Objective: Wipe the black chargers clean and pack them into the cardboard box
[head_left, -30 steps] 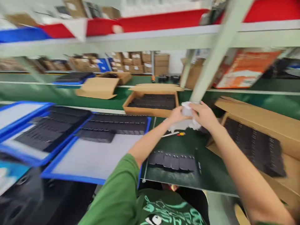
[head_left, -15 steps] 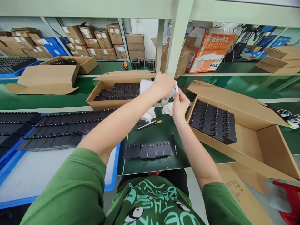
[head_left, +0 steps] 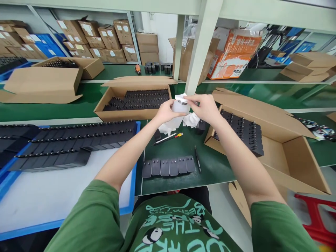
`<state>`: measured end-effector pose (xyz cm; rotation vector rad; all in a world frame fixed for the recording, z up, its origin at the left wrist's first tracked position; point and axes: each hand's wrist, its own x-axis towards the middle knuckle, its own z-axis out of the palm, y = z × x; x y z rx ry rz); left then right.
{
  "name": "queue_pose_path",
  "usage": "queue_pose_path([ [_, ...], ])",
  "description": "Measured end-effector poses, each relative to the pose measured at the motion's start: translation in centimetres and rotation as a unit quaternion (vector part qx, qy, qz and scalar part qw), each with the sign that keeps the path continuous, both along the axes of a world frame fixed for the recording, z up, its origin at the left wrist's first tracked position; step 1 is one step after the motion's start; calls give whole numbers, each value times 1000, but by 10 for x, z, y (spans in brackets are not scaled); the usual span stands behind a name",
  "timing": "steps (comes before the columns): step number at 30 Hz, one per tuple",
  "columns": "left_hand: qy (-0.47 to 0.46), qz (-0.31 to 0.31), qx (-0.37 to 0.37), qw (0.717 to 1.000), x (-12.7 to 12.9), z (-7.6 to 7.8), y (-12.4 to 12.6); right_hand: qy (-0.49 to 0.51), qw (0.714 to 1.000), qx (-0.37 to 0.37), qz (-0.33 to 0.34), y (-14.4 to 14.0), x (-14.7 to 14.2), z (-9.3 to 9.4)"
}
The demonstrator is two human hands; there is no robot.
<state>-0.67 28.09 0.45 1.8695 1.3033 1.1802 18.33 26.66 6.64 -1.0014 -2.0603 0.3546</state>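
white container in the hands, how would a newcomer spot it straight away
From the pale slanting post, look down to its lower end. There, the left hand grips the white container while the right hand is at its top. Unlike the crumpled white wad nearby, it is smooth-sided.

Pale wall (head_left: pixel 10 16) | metal rack (head_left: pixel 134 38) — far side | whitish post (head_left: pixel 201 49) | green bench (head_left: pixel 89 107) | grey floor (head_left: pixel 223 201) — below

White container (head_left: pixel 179 107) and tissue (head_left: pixel 180 97), black plates (head_left: pixel 169 167), dark green bench (head_left: pixel 215 169), blue-rimmed tray (head_left: pixel 133 189), mint-lettered green shirt (head_left: pixel 181 224)
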Motion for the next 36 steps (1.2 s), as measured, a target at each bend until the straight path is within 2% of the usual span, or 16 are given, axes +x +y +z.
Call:
queue_pose_path([
  [4,-31,-26,0,999,-9,5,-8,141,990,-13,-11,-11,11,-16],
  [8,-74,-30,-18,997,-10,2,-14,299,953,-29,-41,-8,16,-48],
  [11,-99,-41,-30,994,-7,0,-14,347,934,-61,-56,3,11,-67],
  [13,-98,-56,-33,993,-4,-1,-14,351,931,-86,-53,9,0,-71],
  [17,-70,-50,-29,996,5,-2,-16,317,942,-109,-33,3,-27,-61],
  [21,-43,17,-14,999,13,-4,-18,277,956,-73,-61,-27,-43,-53],
  [24,-37,68,-12,997,16,-3,-14,241,967,-46,-75,-48,-40,-57],
  [26,-46,86,-15,995,14,-1,-9,211,973,-44,-77,-52,-28,-62],
  [31,-110,136,-3,985,-8,13,0,102,984,-62,-135,-24,11,-74],
  [33,-132,154,10,979,-17,22,-2,14,990,-75,-120,-7,8,-82],
  [36,-152,164,24,974,-25,32,-10,-145,983,-105,-46,10,-17,-99],
])
